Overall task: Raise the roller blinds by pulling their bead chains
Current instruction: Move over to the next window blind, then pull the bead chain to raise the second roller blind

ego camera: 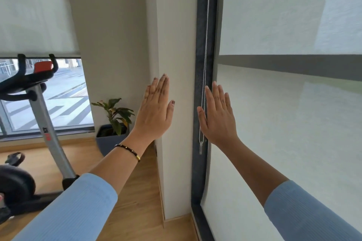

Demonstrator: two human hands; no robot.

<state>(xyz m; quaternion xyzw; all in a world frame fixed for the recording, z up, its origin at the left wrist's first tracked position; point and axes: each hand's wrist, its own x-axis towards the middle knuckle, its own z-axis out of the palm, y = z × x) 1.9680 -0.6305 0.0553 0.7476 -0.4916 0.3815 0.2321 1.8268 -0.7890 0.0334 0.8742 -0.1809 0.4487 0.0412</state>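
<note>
A white roller blind (284, 123) hangs fully lowered over the right window; its thin silver bead chain (204, 76) dangles along the dark frame. A second blind (35, 10), far left, sits partly raised.

Both arms extend forward and upward in light-blue sleeves, left hand (154, 111) and right hand (218, 117) raised with backs to the camera, fingers (215, 92) straight, holding nothing.

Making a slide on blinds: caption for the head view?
Both hands open, right hand beside the bead chain, left hand by the wall.
</note>
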